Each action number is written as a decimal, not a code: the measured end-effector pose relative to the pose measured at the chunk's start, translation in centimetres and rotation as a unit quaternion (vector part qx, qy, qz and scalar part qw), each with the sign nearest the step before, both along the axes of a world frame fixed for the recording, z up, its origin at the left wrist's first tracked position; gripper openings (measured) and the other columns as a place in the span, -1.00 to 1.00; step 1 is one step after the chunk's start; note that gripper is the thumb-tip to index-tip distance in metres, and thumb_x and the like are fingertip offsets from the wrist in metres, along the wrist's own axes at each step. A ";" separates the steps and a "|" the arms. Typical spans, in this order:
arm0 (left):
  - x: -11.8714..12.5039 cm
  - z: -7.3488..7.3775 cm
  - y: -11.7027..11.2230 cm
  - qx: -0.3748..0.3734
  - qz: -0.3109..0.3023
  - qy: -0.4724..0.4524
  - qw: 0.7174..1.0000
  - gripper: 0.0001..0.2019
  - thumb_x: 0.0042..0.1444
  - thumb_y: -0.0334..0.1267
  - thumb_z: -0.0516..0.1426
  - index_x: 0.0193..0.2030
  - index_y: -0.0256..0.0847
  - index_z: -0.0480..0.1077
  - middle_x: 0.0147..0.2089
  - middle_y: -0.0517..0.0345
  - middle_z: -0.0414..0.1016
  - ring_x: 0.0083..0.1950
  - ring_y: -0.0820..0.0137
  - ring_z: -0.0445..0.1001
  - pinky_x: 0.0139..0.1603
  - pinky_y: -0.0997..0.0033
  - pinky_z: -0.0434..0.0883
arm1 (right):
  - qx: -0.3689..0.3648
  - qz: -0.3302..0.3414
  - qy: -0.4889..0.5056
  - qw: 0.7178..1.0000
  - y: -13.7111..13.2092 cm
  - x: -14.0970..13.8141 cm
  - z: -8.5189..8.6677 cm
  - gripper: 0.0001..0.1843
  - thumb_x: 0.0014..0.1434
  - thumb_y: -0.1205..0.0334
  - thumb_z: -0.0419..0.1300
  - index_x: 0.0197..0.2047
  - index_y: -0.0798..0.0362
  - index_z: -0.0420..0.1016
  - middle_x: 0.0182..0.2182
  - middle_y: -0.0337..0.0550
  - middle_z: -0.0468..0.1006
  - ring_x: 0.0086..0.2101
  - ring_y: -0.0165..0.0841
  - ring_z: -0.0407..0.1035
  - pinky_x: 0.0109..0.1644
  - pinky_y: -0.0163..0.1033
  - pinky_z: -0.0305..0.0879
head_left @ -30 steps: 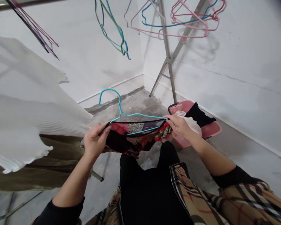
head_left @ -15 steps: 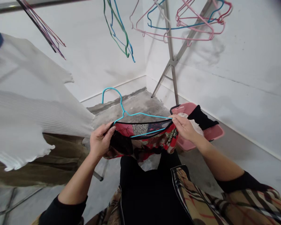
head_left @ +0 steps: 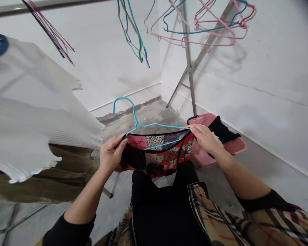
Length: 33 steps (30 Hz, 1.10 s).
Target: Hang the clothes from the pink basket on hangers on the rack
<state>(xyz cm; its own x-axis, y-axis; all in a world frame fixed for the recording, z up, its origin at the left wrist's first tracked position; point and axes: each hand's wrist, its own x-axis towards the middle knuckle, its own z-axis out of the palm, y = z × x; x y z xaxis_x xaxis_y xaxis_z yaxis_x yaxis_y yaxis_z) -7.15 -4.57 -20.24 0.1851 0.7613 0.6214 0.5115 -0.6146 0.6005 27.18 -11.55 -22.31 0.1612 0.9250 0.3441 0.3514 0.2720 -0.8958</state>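
A small red patterned garment with black trim (head_left: pixel 161 155) hangs stretched over a light blue wire hanger (head_left: pixel 133 118), whose hook points up and left. My left hand (head_left: pixel 111 155) is closed on the garment's left end together with that end of the hanger. At the other end, my right hand (head_left: pixel 204 137) pinches the garment and the hanger's right tip. Both hands hold it level in front of my body, above the floor.
A pink laundry basket (head_left: pixel 232 146) with black and white clothes sits on the floor at right. A white ribbed top (head_left: pixel 28 130) and an olive garment (head_left: pixel 51 181) hang at left. Empty coloured hangers (head_left: pixel 195 27) dangle from a metal rack (head_left: pixel 188 73) overhead. White walls enclose the corner.
The garment has slid further down over the hanger and hangs lower and straighter. Both hands have risen slightly, keeping their grip.
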 end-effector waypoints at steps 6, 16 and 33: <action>0.3 0.1 0.0 0.006 0.006 -0.002 1.000 -0.76 0.13 -0.13 0.19 -0.17 -0.16 0.61 -0.51 0.23 0.47 -0.46 0.45 0.41 -0.38 0.48 0.37 | 0.029 -0.016 -0.044 0.998 -0.2 0.1 0.8 -0.44 0.27 -0.22 0.02 -0.18 0.06 0.62 -0.21 -0.07 0.62 -0.11 -0.21 0.49 0.10 -0.08 0.34; 0.6 -0.1 0.1 0.031 -0.014 0.021 0.999 -0.78 0.16 -0.17 0.17 -0.18 -0.18 0.60 -0.55 0.26 0.37 -0.50 0.48 0.36 -0.43 0.51 0.32 | 0.032 -0.020 -0.042 0.998 -0.6 -0.1 1.4 -0.50 0.32 -0.13 -0.01 -0.15 0.04 0.62 -0.20 -0.11 0.64 -0.14 -0.27 0.51 0.05 -0.18 0.37; -2.2 1.7 1.4 -0.080 -0.085 0.043 0.992 -0.68 0.12 -0.05 0.23 -0.07 -0.19 0.52 -0.30 0.09 0.58 -0.32 0.41 0.51 -0.24 0.43 0.46 | 0.103 -0.102 -0.198 0.969 -2.1 2.4 4.0 -0.70 0.28 0.15 0.10 -0.16 0.05 0.65 -0.21 -0.08 0.66 -0.19 -0.28 0.56 -0.03 -0.24 0.45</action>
<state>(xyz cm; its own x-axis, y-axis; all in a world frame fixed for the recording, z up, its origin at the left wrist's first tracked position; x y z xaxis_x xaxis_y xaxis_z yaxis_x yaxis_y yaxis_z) -9.32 -3.18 -18.55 0.3666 0.8017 0.4722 0.4610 -0.5973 0.6563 29.55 -13.70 -18.30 0.1511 0.7931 0.5901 0.7224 0.3188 -0.6135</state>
